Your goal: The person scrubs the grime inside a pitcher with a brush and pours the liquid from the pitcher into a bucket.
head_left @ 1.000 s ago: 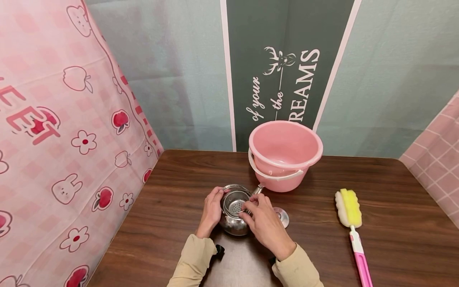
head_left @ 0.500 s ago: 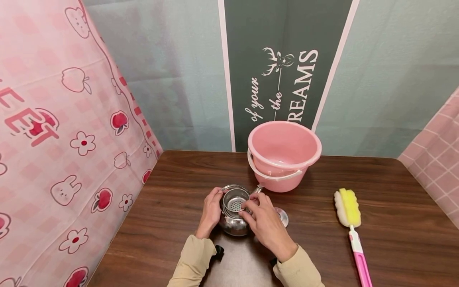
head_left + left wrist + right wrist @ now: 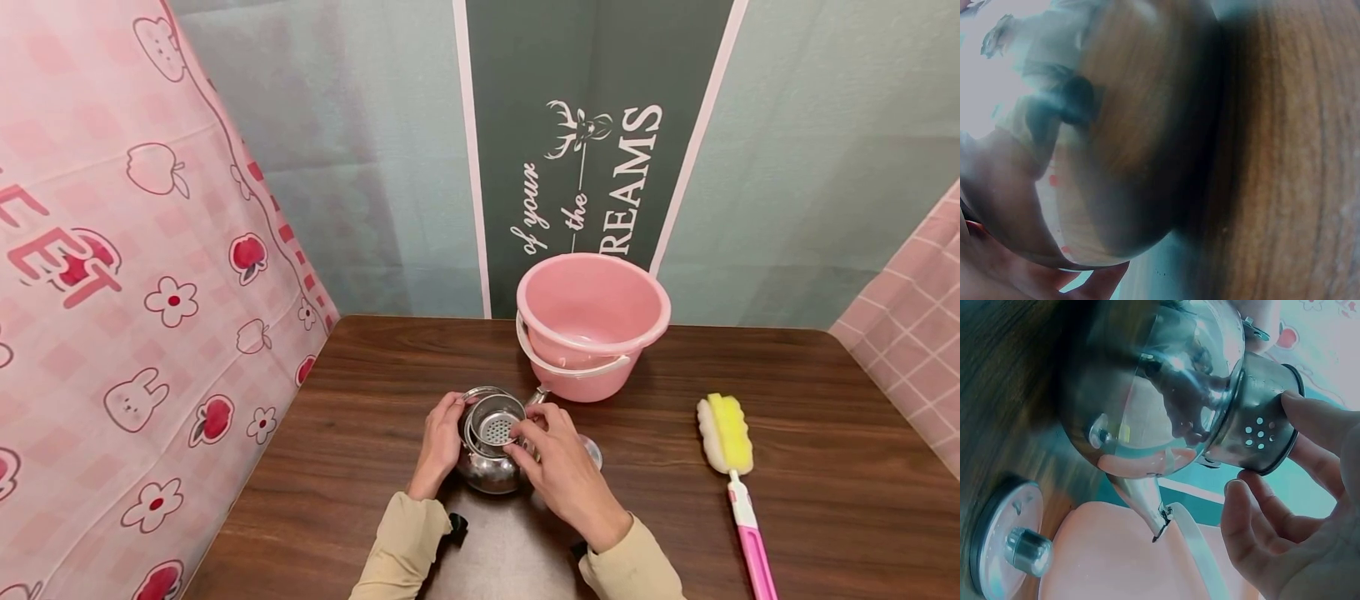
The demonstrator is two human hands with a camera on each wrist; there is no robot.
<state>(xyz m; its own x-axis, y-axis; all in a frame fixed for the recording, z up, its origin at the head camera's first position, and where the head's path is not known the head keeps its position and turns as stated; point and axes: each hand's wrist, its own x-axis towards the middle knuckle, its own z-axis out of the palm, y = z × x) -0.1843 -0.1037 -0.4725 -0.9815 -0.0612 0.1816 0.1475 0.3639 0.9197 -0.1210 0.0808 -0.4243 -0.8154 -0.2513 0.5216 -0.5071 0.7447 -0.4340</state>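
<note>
The left hand (image 3: 440,433) grips from the left a round, shiny metal teapot (image 3: 491,475) on the brown wooden table (image 3: 375,375) while the right hand (image 3: 566,471) pinches the cylindrical perforated metal strainer (image 3: 1252,415) jutting from its mouth.

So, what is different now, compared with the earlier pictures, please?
In the head view, the right hand and the strainer it pinches have shifted slightly right. The left hand still holds the kettle; the pink bucket, lid and sponge brush stayed put.

In the left wrist view, glare bleaches the kettle (image 3: 1100,134).
</note>
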